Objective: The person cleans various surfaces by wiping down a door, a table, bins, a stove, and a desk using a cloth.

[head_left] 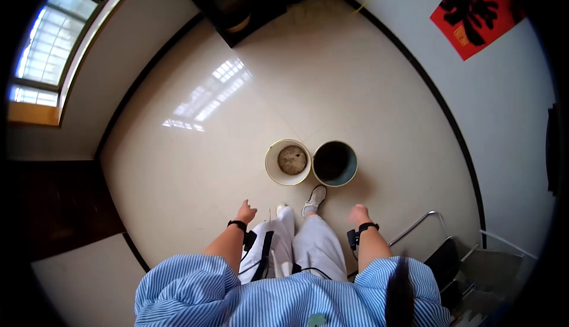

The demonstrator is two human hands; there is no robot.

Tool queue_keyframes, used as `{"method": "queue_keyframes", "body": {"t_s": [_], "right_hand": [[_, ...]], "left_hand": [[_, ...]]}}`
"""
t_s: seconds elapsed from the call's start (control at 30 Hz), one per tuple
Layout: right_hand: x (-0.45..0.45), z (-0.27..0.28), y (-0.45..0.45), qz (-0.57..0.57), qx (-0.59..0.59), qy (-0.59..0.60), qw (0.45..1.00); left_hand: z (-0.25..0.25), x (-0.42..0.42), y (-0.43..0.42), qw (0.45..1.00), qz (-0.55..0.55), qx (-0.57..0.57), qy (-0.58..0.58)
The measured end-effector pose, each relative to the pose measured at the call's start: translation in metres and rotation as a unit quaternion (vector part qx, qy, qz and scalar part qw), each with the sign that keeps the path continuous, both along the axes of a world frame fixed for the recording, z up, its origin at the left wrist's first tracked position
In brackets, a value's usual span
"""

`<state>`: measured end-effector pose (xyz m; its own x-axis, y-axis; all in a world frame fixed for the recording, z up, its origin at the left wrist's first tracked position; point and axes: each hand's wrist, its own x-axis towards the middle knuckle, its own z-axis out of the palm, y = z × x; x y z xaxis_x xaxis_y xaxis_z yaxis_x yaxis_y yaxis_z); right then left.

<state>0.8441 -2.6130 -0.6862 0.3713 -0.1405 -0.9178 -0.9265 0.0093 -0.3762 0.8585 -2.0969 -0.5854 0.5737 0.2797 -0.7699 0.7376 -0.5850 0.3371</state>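
Note:
Two round buckets stand side by side on the floor in front of my feet, their rims touching or nearly so. The left one is a pale bucket (271, 164) with a brownish, stained bottom. Its neighbour is a bucket (347, 176) with a blue-grey inner wall and a dark inside; what lies in it cannot be made out. My left hand (246, 211) hangs below and left of the pale bucket, fingers apart and nothing in them. Below and right of the dark bucket is my right hand (359, 214), its fingers curled in, with no object showing. Neither hand touches a bucket.
A metal-framed chair (447, 262) stands close on my right. Dark furniture (237, 1) sits at the far wall, and a dark brown panel (59, 208) lies at left. Window light reflects off the glossy tiled floor (195, 167). A red poster (474, 16) hangs on the right wall.

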Motion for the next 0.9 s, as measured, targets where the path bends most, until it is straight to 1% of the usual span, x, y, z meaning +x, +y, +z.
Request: {"method": "queue_keyframes", "body": {"t_s": [0.07, 0.1, 0.13, 0.17, 0.2, 0.23, 0.3, 0.37, 0.4, 0.43, 0.47, 0.5, 0.53, 0.63, 0.7, 0.77, 0.83, 0.87, 0.9], "right_hand": [[0.005, -0.031, 0.0, -0.047, 0.008, 0.027, 0.999], [0.026, 0.003, 0.015, -0.046, -0.044, 0.072, 0.995], [0.036, -0.001, 0.021, -0.065, -0.034, 0.057, 0.996], [0.038, -0.014, 0.022, -0.089, -0.023, 0.044, 0.995], [0.046, -0.037, 0.02, -0.077, -0.028, 0.065, 0.995], [0.051, -0.059, 0.021, -0.063, -0.031, 0.09, 0.993], [0.062, -0.068, 0.035, -0.17, -0.041, 0.063, 0.983], [0.079, -0.079, 0.043, -0.188, -0.051, 0.093, 0.976], [0.091, -0.097, 0.043, -0.213, -0.038, 0.088, 0.972], [0.093, -0.104, 0.046, -0.236, -0.024, 0.084, 0.968], [0.092, -0.11, 0.048, -0.242, -0.011, 0.071, 0.968], [0.095, -0.117, 0.048, -0.246, 0.001, 0.053, 0.968], [0.102, -0.125, 0.047, -0.251, 0.013, 0.03, 0.967], [0.108, -0.137, 0.055, -0.272, -0.057, 0.02, 0.96], [0.109, -0.141, 0.059, -0.254, -0.091, 0.006, 0.963], [0.116, -0.124, 0.063, -0.247, -0.123, -0.016, 0.961], [0.129, -0.095, 0.068, -0.257, -0.149, -0.048, 0.954], [0.132, -0.079, 0.064, -0.25, -0.144, -0.043, 0.957], [0.132, -0.06, 0.059, -0.244, -0.141, -0.042, 0.958]], "left_hand": [[-0.051, 0.026, 0.007, 0.999, -0.026, 0.031, 0.006], [-0.077, 0.032, 0.007, 0.998, -0.038, 0.04, 0.008], [-0.091, 0.045, 0.004, 0.999, -0.013, 0.037, 0.025], [-0.121, 0.054, 0.006, 0.999, 0.005, 0.02, 0.027], [-0.134, 0.07, -0.003, 0.999, 0.019, 0.037, 0.027], [-0.124, 0.094, -0.019, 0.999, 0.016, 0.035, 0.018], [-0.188, 0.103, -0.016, 0.996, 0.083, 0.011, 0.016], [-0.236, 0.115, -0.018, 0.987, 0.155, -0.011, 0.048], [-0.264, 0.119, -0.017, 0.978, 0.195, -0.022, 0.064], [-0.281, 0.116, -0.015, 0.97, 0.228, -0.033, 0.074], [-0.262, 0.124, -0.026, 0.963, 0.249, -0.062, 0.084], [-0.231, 0.143, -0.047, 0.953, 0.274, -0.094, 0.087], [-0.219, 0.157, -0.058, 0.943, 0.296, -0.128, 0.086], [-0.229, 0.158, -0.059, 0.955, 0.272, -0.074, 0.088], [-0.228, 0.161, -0.058, 0.96, 0.257, -0.081, 0.077], [-0.222, 0.162, -0.056, 0.962, 0.255, -0.088, 0.051], [-0.208, 0.167, -0.061, 0.965, 0.245, -0.089, 0.041], [-0.191, 0.175, -0.065, 0.967, 0.238, -0.09, 0.028], [-0.172, 0.181, -0.069, 0.974, 0.215, -0.062, 0.036]]}}
